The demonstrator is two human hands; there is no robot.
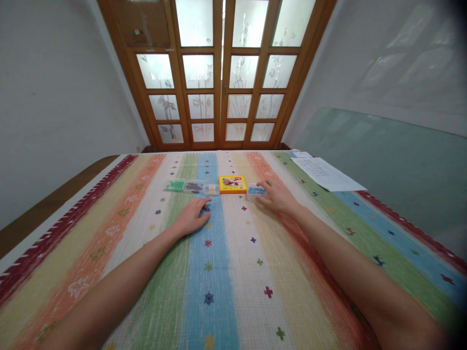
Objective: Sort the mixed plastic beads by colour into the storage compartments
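A row of small containers lies across the striped tablecloth. From the left come a clear box with green pieces (pixel 175 185), a clear box with dark pieces (pixel 193 186), a small clear box with pale contents (pixel 211 189) and a yellow box with printed pictures (pixel 232 184). At the right end, my right hand (pixel 273 195) grips a clear box with blue pieces (pixel 254 190), thumb and fingers at its right side. My left hand (pixel 192 217) rests on the cloth just in front of the small clear box, fingers loosely bent and apart, holding nothing.
White printed sheets (pixel 324 174) lie at the table's far right. The striped tablecloth (pixel 219 291) covers the table, with a brown wooden edge (pixel 54 209) showing at left. A pale green glass panel (pixel 383 165) leans by the right wall. Wooden glazed doors (pixel 221 97) stand beyond.
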